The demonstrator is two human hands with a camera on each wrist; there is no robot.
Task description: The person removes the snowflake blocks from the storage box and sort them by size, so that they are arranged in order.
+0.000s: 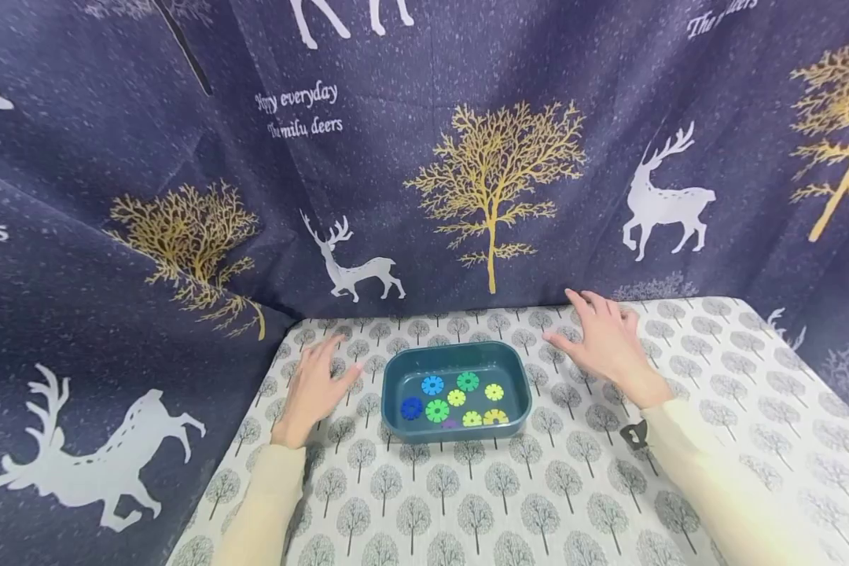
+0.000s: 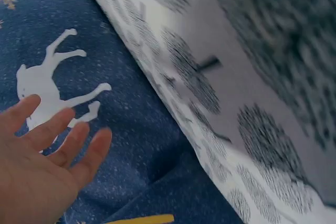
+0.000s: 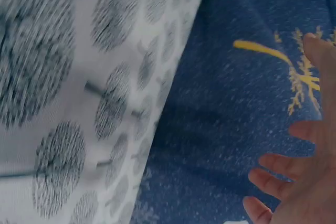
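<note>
A dark teal rectangular tray (image 1: pixel 456 434) stands mid-table, with several flower-shaped plastic discs inside, among them a light blue disc (image 1: pixel 432 385), a dark blue disc (image 1: pixel 411 408), a bright green disc (image 1: pixel 437 410) and a yellow disc (image 1: pixel 494 391). Left of the tray my left hand (image 1: pixel 317 387) is held apart from it, thumb spread and nothing in the grasp. To the tray's right, my right hand (image 1: pixel 604 339) is spread and holds nothing. Both wrist views show the left palm (image 2: pixel 42 166) and right fingers (image 3: pixel 283 174) with nothing in them.
The table (image 1: pixel 396 479) has a white cloth printed with grey trees. Behind and to the left hangs a dark blue curtain (image 1: pixel 396 173) with white deer and golden trees. A black band piece (image 1: pixel 634 434) sits by the right sleeve.
</note>
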